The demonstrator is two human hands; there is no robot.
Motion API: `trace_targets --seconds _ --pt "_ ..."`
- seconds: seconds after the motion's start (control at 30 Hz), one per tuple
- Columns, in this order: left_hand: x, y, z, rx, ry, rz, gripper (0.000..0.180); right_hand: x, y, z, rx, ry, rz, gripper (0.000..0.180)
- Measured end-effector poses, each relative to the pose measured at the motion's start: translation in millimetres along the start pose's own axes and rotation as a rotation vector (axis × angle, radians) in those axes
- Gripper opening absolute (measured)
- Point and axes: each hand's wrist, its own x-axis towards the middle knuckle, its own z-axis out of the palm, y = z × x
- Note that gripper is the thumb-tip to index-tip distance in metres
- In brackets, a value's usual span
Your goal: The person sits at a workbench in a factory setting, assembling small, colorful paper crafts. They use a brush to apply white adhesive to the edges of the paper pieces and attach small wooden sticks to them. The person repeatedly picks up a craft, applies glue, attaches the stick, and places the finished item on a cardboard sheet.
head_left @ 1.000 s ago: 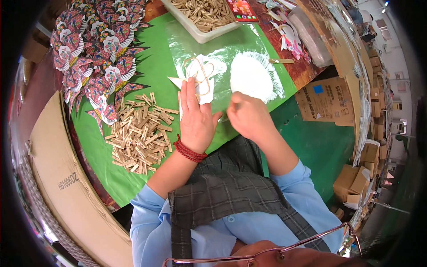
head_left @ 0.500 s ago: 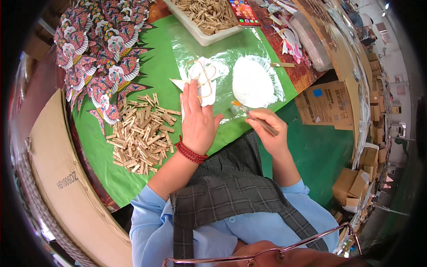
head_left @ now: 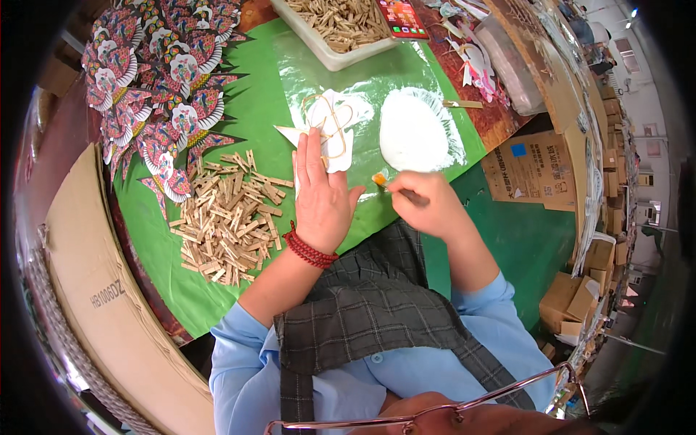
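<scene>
My left hand, a red beaded bracelet at its wrist, lies flat with its fingers stretched out over the lower part of a white bird-like cut-out. A thin looped cane strip rests on that cut-out, beside my fingertips. In my right hand is a small brush with an orange-yellow tip end, held low over the clear plastic sheet. Just beyond it spreads a white oval patch of paste with streaky edges. My fist covers most of the brush handle.
A heap of wooden clothespins lies left of my left hand. Patterned bird-shaped pieces pile up behind it. At the back stand a tray of more clothespins and a phone. A flat stick lies right of the paste.
My right hand has turned over and shifted slightly left, bringing the brush tip a little left and nearer me. My left hand stays in place on the cut-out.
</scene>
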Motion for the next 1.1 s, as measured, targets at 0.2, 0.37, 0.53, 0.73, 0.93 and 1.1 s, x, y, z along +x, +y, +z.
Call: trace_targets --seconds 0.2,0.37,0.53,0.73,0.93,1.1 --pt "1.1 -0.3 1.0 -0.005 0.006 -0.017 0.064 60.8 -20.4 -8.5 -0.233 -0.325 0.065 0.015" --pt "1.4 0.5 -2.8 -0.007 0.004 -0.039 0.063 27.8 -18.5 2.3 -0.323 -0.187 -0.111 0.015" --pt "-1.3 -1.1 -0.3 -0.003 0.006 0.001 0.086 -14.1 2.7 10.6 -0.292 -0.012 -0.311 0.005" --pt "-0.6 -1.2 0.9 -0.006 0.021 0.013 0.083 32.0 -4.9 -2.2 -0.159 -0.133 0.023 0.010" --pt "0.5 0.3 -2.9 -0.010 0.014 0.005 0.081 23.9 4.2 -13.1 0.143 -0.068 0.048 0.012" --pt "0.0 -0.3 -1.9 -0.001 0.018 0.017 0.082 -14.5 29.3 -14.4 0.848 0.170 0.184 0.016"
